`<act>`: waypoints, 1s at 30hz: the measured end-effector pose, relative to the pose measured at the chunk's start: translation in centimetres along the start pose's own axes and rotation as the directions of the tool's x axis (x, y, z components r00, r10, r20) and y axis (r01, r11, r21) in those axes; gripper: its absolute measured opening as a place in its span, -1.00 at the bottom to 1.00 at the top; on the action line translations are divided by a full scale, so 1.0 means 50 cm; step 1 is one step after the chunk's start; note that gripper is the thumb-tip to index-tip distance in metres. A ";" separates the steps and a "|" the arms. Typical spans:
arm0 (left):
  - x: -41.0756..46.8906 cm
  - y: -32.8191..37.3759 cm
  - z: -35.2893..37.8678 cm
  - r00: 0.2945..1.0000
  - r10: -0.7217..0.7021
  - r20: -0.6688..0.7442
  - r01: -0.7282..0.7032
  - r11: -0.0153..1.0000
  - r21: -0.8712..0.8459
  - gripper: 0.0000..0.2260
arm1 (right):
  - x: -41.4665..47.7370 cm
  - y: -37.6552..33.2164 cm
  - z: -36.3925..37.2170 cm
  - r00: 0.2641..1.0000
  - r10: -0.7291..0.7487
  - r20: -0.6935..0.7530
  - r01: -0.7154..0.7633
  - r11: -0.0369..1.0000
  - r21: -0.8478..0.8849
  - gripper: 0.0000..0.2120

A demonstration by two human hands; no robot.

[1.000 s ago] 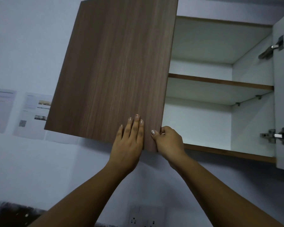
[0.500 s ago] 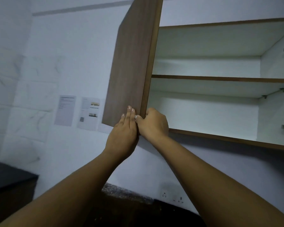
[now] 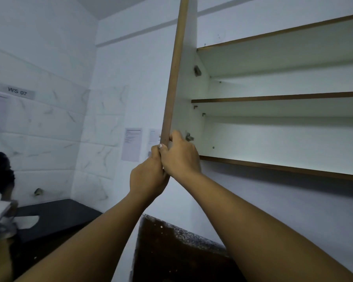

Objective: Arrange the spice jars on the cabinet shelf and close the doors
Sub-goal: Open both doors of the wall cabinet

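Cabinet (image 3: 273, 167) mouth open right of edge-on door (image 3: 172, 78), middle shelf (image 3: 273, 97) splitting it

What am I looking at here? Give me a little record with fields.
Place: wall cabinet, seen from below
Door: left door swung wide, seen edge-on
Right hand: right hand grips the door's lower corner, fingers curled round the edge
Left hand: left hand lies against the door's outer face, touching the right hand
Inside: one shelf across the middle, two hinges on the door
Around: papers on the wall, dark counter below
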State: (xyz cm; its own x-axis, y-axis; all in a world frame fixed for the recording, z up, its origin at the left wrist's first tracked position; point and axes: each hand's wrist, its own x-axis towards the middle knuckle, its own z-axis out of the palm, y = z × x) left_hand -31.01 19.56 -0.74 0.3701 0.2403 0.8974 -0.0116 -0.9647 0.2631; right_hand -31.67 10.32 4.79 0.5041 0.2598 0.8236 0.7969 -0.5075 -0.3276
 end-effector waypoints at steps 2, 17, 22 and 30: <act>0.009 -0.046 -0.014 0.999 -0.020 -0.029 0.020 1.000 -0.006 -0.72 | 0.009 -0.019 0.037 0.999 -0.021 0.044 0.020 1.000 0.016 -0.75; 0.097 -0.339 -0.056 0.988 -0.090 0.122 0.099 0.993 -0.065 -0.78 | 0.095 -0.114 0.320 0.999 -0.035 0.022 0.031 0.986 0.165 -0.49; 0.115 -0.387 -0.057 0.979 -0.105 0.174 0.123 0.988 -0.093 -0.79 | 0.104 -0.127 0.374 1.000 -0.030 0.007 0.028 0.983 0.184 -0.43; 0.092 -0.380 -0.040 0.992 -0.062 0.106 0.076 0.988 -0.131 -0.75 | 0.074 -0.091 0.388 0.998 -0.043 0.051 0.035 0.989 0.144 -0.40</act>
State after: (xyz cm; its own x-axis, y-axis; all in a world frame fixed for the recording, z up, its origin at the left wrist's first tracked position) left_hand -30.95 39.18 -0.92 0.4661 0.2872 0.8368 -0.1051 -0.9212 0.3747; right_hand -26.96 29.56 0.35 0.4856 0.3232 0.8123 0.8539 -0.3742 -0.3616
